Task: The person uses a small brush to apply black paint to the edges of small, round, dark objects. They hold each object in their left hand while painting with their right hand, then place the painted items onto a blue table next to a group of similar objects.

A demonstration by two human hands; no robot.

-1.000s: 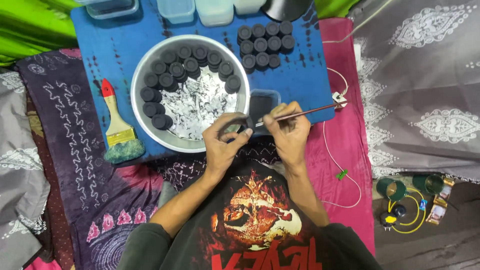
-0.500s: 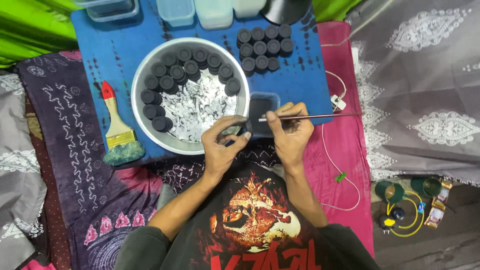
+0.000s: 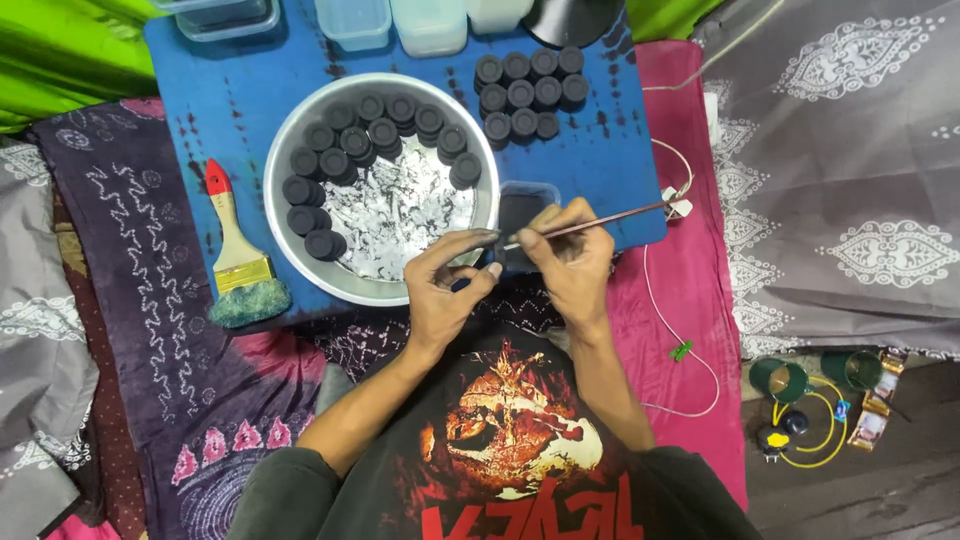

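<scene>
My left hand pinches a small dark round piece between thumb and fingers, just over the near rim of a round metal pan. My right hand grips a thin long-handled brush, whose handle points right and whose tip meets the dark piece. Several black round discs lie around the pan's inner edge, and its middle is smeared silver and black. A small clear tub with dark contents sits just beyond my right hand.
More black discs are laid out in rows on the blue board. A wide paintbrush with a red handle lies left of the pan. Clear plastic boxes line the far edge. A white cable runs over the pink cloth.
The thin brush handle has tipped slightly, its far end rising toward the board's right edge. Both hands stay together at the pan's near rim.
</scene>
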